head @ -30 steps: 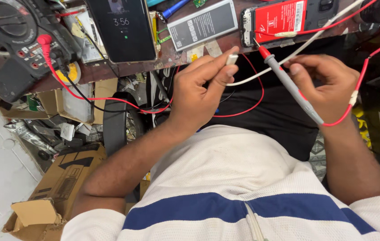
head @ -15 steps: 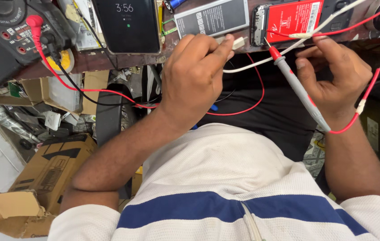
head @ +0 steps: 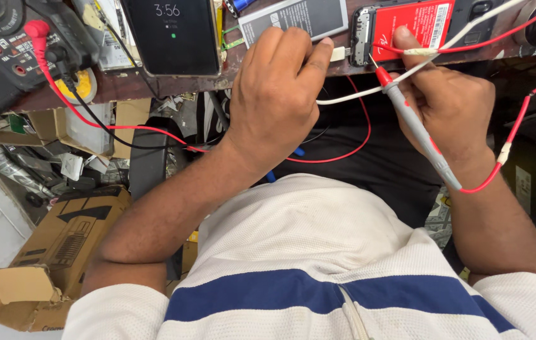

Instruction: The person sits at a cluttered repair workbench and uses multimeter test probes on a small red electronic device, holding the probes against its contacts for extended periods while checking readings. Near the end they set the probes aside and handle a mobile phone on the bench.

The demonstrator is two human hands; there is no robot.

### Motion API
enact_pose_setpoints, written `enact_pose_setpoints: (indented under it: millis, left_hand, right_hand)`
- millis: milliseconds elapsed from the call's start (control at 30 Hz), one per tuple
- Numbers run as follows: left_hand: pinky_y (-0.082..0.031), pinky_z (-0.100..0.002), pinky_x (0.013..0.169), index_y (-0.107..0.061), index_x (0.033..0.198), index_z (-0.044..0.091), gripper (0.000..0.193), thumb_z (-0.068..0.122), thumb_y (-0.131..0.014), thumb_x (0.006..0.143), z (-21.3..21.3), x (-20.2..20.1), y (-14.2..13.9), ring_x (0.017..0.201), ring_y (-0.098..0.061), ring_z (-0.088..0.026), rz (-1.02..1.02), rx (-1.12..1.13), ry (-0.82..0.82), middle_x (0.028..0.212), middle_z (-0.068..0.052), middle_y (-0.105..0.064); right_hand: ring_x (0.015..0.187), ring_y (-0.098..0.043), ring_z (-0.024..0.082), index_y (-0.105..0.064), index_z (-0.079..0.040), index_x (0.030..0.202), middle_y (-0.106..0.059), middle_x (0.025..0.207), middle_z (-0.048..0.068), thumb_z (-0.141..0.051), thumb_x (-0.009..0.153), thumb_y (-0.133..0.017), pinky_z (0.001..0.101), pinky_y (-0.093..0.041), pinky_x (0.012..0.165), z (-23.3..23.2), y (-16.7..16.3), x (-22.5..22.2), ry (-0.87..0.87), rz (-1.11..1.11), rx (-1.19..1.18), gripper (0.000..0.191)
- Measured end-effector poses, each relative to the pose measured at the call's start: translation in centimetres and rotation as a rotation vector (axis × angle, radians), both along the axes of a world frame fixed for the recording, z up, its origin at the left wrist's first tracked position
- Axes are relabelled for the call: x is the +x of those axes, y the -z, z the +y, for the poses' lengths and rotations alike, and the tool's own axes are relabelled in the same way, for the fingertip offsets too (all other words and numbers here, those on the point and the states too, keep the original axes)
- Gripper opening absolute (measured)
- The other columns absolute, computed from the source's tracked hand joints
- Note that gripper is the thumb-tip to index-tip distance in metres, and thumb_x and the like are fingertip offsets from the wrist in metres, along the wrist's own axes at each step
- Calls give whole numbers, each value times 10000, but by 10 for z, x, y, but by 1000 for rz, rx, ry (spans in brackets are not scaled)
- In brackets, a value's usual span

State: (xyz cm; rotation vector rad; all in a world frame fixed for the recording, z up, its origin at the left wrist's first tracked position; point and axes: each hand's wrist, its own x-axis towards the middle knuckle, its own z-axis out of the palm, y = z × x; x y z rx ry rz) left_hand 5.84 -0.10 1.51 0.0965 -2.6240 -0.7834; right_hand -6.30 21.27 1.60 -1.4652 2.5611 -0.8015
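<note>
My left hand's (head: 274, 88) fingers (head: 315, 60) are pinched together on the small white plug (head: 338, 54) of a white cable (head: 356, 96), holding it at the port end of the opened phone (head: 416, 25) with the red battery, which lies on the counter (head: 123, 85) at about one o'clock from that hand. Holding the plug that close gives me fine aim at the port, I judge. My right hand's (head: 450, 104) fingers are closed around the grey probe (head: 416, 129) with the red tip, pen-style, its point touching the phone's lower left corner; a red lead (head: 510, 135) loops from its rear. At eleven o'clock a dark phone (head: 173, 34) shows a lit screen, a grey battery (head: 293, 17) lies at twelve, and the multimeter (head: 9, 47) sits at ten. A cardboard box (head: 47, 252) rests on the floor at eight.

Compared with half a second ago, both hands have moved up to the counter edge: the plug now meets the phone and the probe tip has reached it.
</note>
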Motion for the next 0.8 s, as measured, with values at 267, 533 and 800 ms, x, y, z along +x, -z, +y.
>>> enact_pose_setpoints:
  millis: [267, 533, 800]
  left_hand:
    - [-482, -383, 792, -729, 1143, -5, 175, -17, -705, 970, -8, -4, -1, 953, -562, -252, 1, 39, 45, 976, -66, -544]
    - [-481, -400, 780, -725, 1118, -17, 148, -21, -708, 972, -5, -6, -6, 924, -566, -250, -16, 19, 51, 947, -72, -534]
    - [-497, -391, 773, -696, 1067, -64, 106, -47, -691, 963, -9, -15, -8, 904, -560, -251, 44, -53, 135, 935, -81, -525]
  right_hand:
    - [723, -663, 279, -630, -68, 1459, -650, 787, 160, -28, 1035, -749, 372, -504, 672, 5, 4, -1, 21, -48, 16, 442]
    - [633, -640, 246, -669, -97, 1465, -637, 745, 139, -114, 1076, -833, 357, -475, 617, 13, 11, 1, 69, -101, 84, 422]
    - [675, -638, 272, -686, -154, 1497, -640, 766, 100, -164, 1035, -812, 388, -479, 628, 10, 3, -2, 44, -39, 131, 480]
